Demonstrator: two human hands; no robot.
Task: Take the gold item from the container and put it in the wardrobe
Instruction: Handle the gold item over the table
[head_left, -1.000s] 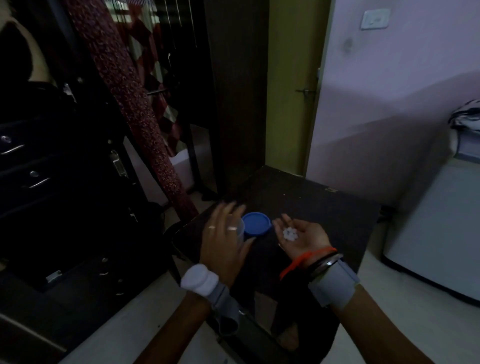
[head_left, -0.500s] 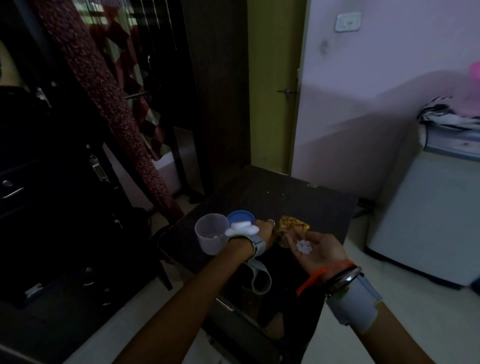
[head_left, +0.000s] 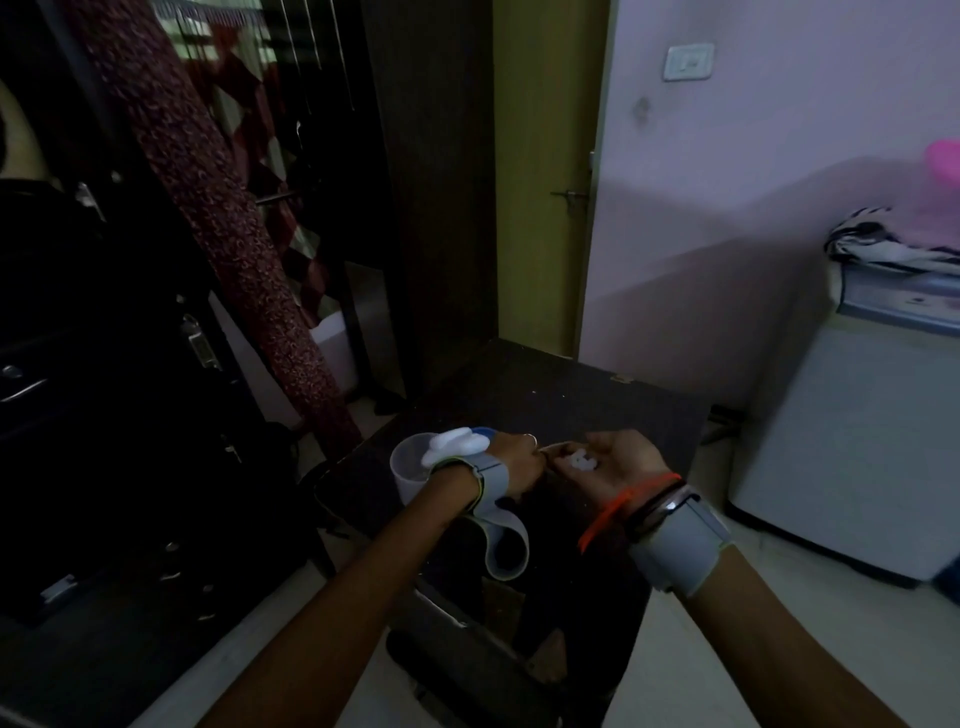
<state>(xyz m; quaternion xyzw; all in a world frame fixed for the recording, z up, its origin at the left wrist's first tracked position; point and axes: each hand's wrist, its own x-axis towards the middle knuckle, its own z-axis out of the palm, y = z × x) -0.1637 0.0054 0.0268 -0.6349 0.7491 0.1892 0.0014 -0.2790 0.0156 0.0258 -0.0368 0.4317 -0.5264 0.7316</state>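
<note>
My left hand (head_left: 517, 462) is curled into a fist over the dark table (head_left: 545, 395), knuckles pressed against the fingertips of my right hand (head_left: 618, 460). The gold item it held a moment ago is hidden inside the fist. My right hand lies palm up, cupped, with a small white piece (head_left: 582, 460) resting in it. The translucent container (head_left: 408, 470) stands open just left of my left wrist. Its blue lid (head_left: 484, 431) peeks out behind the wrist band. The dark open wardrobe (head_left: 104, 389) fills the left side.
A red patterned cloth (head_left: 208, 208) hangs down at the wardrobe opening. A dark wooden panel (head_left: 441, 208) and a yellow door (head_left: 545, 182) stand behind the table. A white appliance (head_left: 841, 447) with folded cloth on top sits at the right. Pale floor surrounds the table.
My left hand let go of the container, lifted the gold item to my right palm, then closed over it so it is out of sight. The view shifted slightly right.
</note>
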